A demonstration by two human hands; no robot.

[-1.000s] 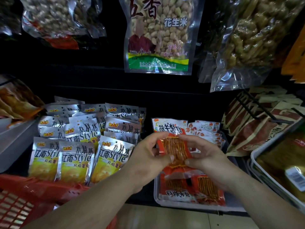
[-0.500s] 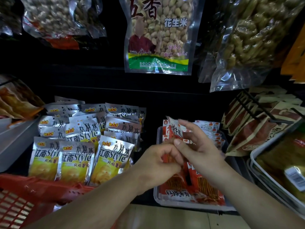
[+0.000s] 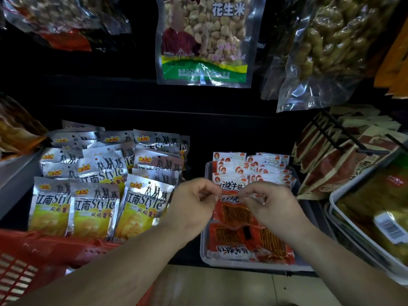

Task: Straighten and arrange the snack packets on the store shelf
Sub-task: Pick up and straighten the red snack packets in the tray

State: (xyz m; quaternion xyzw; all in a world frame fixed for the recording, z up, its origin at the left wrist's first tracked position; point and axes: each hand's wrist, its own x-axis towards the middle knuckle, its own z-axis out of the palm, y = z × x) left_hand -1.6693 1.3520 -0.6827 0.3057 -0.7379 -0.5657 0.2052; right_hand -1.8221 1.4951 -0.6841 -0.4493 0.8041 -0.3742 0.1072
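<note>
The left hand (image 3: 194,204) and the right hand (image 3: 272,206) each pinch a top corner of a red spicy-strip packet (image 3: 235,214), holding it upright between them over the grey tray (image 3: 254,265). Just beyond the fingertips more of the same packets (image 3: 254,171) stand in rows in the tray, and others lie flat below the hands. Silver potato-chip packets (image 3: 95,208) stand beside the left hand, and a red basket (image 3: 33,257) sits under the left forearm.
</note>
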